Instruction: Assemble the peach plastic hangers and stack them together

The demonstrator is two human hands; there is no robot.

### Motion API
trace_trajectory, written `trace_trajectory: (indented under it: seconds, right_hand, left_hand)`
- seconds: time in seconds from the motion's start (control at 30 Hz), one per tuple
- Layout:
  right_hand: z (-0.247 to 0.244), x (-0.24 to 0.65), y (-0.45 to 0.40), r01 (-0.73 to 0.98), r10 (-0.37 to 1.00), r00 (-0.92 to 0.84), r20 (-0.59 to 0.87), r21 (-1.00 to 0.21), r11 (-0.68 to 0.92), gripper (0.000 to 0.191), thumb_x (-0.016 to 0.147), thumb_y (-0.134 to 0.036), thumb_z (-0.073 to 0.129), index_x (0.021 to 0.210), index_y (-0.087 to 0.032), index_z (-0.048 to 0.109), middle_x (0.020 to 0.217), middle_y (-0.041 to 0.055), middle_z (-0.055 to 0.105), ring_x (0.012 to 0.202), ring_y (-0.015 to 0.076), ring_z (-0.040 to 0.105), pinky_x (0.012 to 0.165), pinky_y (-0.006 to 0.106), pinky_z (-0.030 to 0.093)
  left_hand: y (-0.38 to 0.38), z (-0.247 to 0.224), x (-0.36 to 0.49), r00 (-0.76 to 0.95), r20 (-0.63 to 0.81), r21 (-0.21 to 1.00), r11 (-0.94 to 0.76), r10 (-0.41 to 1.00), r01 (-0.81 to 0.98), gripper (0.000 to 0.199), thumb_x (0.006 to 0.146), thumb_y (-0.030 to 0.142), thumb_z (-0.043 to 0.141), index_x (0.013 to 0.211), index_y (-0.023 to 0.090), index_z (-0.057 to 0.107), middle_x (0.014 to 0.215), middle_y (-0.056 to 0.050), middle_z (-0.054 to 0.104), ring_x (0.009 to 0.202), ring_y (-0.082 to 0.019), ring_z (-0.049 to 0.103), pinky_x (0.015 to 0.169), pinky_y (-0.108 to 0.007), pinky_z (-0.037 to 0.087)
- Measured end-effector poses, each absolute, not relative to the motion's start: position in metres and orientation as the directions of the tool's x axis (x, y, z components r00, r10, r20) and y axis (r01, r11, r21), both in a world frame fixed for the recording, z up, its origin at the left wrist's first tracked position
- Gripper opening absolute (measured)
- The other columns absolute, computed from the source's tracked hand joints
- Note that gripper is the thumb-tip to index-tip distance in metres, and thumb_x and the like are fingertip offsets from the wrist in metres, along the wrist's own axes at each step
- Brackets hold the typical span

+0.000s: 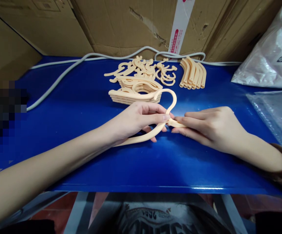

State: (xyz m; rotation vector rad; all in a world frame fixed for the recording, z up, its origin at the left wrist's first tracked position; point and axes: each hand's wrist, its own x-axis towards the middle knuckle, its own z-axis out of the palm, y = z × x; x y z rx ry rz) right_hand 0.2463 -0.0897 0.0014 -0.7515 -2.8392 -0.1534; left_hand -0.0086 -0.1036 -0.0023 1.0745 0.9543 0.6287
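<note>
My left hand (143, 118) pinches a cream plastic hanger piece (153, 132) where its curved hook meets the arm. The hook curls upward and away from me, and the arm runs back under my left wrist. In my right hand (204, 125) a short cream hanger arm (176, 123) is gripped between thumb and fingers. Its end meets the hook piece at my left thumb; whether the two are joined I cannot tell. Just beyond my left hand lies a stack of flat cream hanger parts (133, 96).
Loose hook pieces (143, 68) lie in a heap at the back, with a row of curved hanger arms (192, 74) to their right. A white cable (67, 70) crosses the blue table (141, 169) before cardboard boxes (121, 29). Plastic bags (267, 61) lie at the right.
</note>
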Motion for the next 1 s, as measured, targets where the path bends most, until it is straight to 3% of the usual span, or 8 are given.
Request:
trace_trajectory:
  seconds: [0.13,0.4,0.57,0.8,0.9,1.0]
  right_hand:
    - [0.001,0.245,-0.093,0.544,0.539,-0.823,0.180,-0.028,0.839,0.057,0.119,-0.050,0.035,0.119,-0.022,0.083,0.090,0.0054,0.083,0.066,0.0159,0.071,0.058,0.031,0.038]
    - [0.006,0.239,-0.102,0.643,0.646,-0.756,0.110,-0.063,0.763,0.057,0.117,-0.051,0.036,0.108,-0.022,0.084,0.084,0.0065,0.083,0.064,0.0177,0.070,0.059,0.029,0.037]
    - [0.007,0.236,-0.105,0.666,0.672,-0.735,0.096,-0.085,0.741,0.060,0.118,-0.052,0.033,0.105,-0.022,0.084,0.081,0.0066,0.082,0.061,0.0179,0.070,0.055,0.030,0.032]
    - [0.008,0.237,-0.103,0.673,0.680,-0.730,0.072,-0.097,0.733,0.056,0.117,-0.051,0.038,0.105,-0.024,0.085,0.081,0.0063,0.083,0.059,0.0170,0.068,0.056,0.031,0.030]
    - [0.008,0.239,-0.100,0.652,0.662,-0.747,0.069,-0.122,0.749,0.055,0.117,-0.051,0.040,0.104,-0.023,0.085,0.082,0.0065,0.083,0.061,0.0168,0.068,0.059,0.031,0.033]
    - [0.006,0.241,-0.092,0.589,0.608,-0.787,0.107,-0.166,0.791,0.053,0.117,-0.052,0.043,0.107,-0.022,0.085,0.088,0.0062,0.085,0.066,0.0171,0.070,0.063,0.031,0.037]
  left_hand:
    - [-0.103,-0.005,-0.009,0.454,-0.323,0.935,0.354,0.830,0.018,0.007,0.097,0.023,0.079,0.098,0.017,0.081,0.091,-0.005,0.079,0.082,-0.016,0.076,0.056,-0.018,0.062]
    - [-0.106,-0.004,-0.004,0.428,-0.320,0.940,0.341,0.845,0.029,0.014,0.103,0.023,0.075,0.110,0.013,0.083,0.089,-0.005,0.082,0.074,-0.013,0.075,0.057,-0.017,0.060]
    - [-0.107,-0.001,-0.002,0.453,-0.303,0.950,0.301,0.838,0.079,0.020,0.107,0.022,0.066,0.105,0.012,0.083,0.093,-0.007,0.083,0.063,-0.009,0.070,0.055,-0.015,0.055]
    - [-0.108,-0.006,-0.004,0.528,-0.225,0.974,0.168,0.819,0.154,0.027,0.108,0.031,0.059,0.096,0.013,0.076,0.091,-0.005,0.080,0.061,-0.009,0.069,0.053,-0.017,0.053]
    - [-0.112,-0.005,-0.004,0.529,-0.166,0.956,0.004,0.832,0.294,0.035,0.110,0.033,0.051,0.087,0.015,0.069,0.077,-0.001,0.073,0.053,-0.008,0.060,0.053,-0.019,0.047]
    - [-0.116,-0.005,-0.005,0.542,0.003,0.800,-0.327,0.840,0.503,0.033,0.110,0.030,0.046,0.091,0.016,0.069,0.075,-0.002,0.072,0.058,-0.011,0.060,0.060,-0.024,0.041]
